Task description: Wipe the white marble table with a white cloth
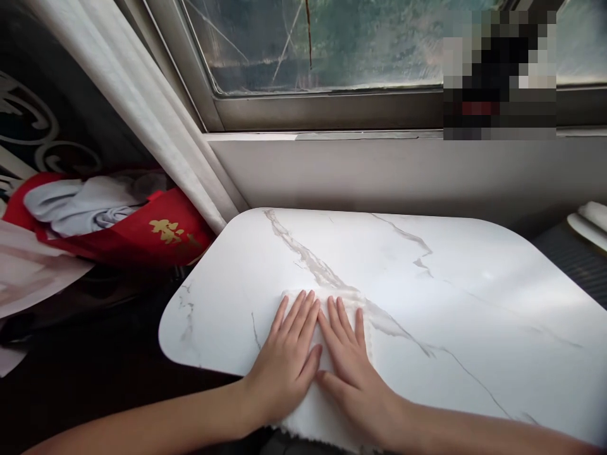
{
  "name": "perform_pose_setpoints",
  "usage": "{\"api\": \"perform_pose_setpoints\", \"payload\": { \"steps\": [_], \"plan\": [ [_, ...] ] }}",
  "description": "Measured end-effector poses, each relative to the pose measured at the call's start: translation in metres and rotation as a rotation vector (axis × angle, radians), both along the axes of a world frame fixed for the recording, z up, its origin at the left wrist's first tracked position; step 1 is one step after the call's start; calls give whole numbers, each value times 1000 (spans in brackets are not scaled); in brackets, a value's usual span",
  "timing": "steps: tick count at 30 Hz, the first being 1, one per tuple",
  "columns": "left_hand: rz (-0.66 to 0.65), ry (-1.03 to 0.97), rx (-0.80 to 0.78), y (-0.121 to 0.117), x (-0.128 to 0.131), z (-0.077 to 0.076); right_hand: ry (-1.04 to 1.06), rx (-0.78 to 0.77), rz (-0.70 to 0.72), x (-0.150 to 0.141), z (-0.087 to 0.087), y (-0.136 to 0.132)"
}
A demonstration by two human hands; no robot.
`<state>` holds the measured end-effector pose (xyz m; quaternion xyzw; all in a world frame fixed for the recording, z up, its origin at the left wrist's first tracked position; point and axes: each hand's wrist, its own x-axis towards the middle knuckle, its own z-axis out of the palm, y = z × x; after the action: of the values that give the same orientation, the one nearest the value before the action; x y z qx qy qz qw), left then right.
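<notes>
A thin white cloth or tissue [315, 414] lies flat on the white marble-patterned table [455, 284] and hangs a little over its near edge. My left hand [288, 354] rests palm down on it, fingers stretched out toward the window. Beside it my right hand [351, 363] also presses flat on the white sheet, its fingers slightly spread. The two thumbs are close together at the middle. Most of the sheet is hidden under both hands; its far edge shows just past my fingertips.
Beyond the table are a grey wall panel [360, 170] and a window [360, 44]. A pale curtain [128, 95] hangs at the left. A red bag [142, 234] with grey cloth [85, 202] in it sits left of the table. A white object [590, 227] shows at the right edge.
</notes>
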<state>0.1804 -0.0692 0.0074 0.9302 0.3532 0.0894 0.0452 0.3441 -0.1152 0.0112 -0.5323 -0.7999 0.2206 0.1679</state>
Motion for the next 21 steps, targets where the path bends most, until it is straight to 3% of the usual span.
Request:
{"api": "perform_pose_setpoints", "payload": {
  "steps": [3,6,16,21],
  "plan": [
    [3,3,-17,5,-5,1,38,-38,38,0,4,9],
    [37,-13,-22,32,-3,-2,33,5,12,3,2,41],
    [209,-24,18,216,31,-12,-256,230,-206,7,-15,225],
    [243,-26,27,267,38,-13,-301,295,-257,3,-18,275]
  ]
}}
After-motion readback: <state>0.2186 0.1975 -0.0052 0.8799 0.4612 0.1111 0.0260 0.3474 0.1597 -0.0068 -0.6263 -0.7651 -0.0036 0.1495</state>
